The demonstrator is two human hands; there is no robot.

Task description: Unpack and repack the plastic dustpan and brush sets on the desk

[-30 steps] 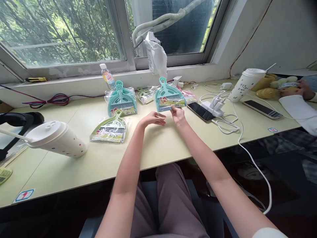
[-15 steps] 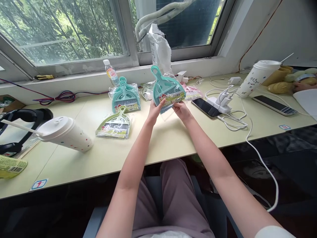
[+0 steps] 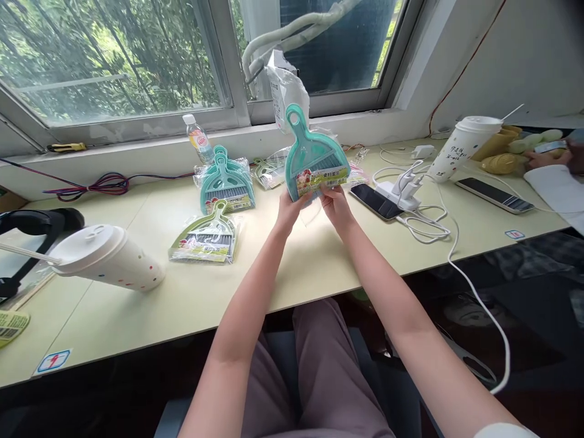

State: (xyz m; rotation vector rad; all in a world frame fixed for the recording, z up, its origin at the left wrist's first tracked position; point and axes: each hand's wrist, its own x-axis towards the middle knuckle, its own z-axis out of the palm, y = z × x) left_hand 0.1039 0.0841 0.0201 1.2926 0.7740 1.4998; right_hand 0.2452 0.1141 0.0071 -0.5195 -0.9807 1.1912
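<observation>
L hand (image 3: 291, 210): at lower L edge of set
R hand (image 3: 336, 204): at bottom edge of set, nr middle
Set (image 3: 317, 157): teal dustpan w/ brush, handle up, printed label, held abv desk (image 3: 246, 280)
Teal pile (image 3: 227, 185): L of set, wrapped, 2+ handles showing
Green pack (image 3: 205, 238): wrapped, just in front of teal pile
Bottle (image 3: 199, 141): behind teal pile
L cup (image 3: 114, 261): wht, dotted, w/ straw
Phone (image 3: 375, 202): R of hands, beside pwr strip (image 3: 396, 193)
R cup (image 3: 460, 152): beyond strip, nr 2nd phone (image 3: 493, 194)
Co-worker: hand (image 3: 547, 161), wht sleeve, far R
</observation>
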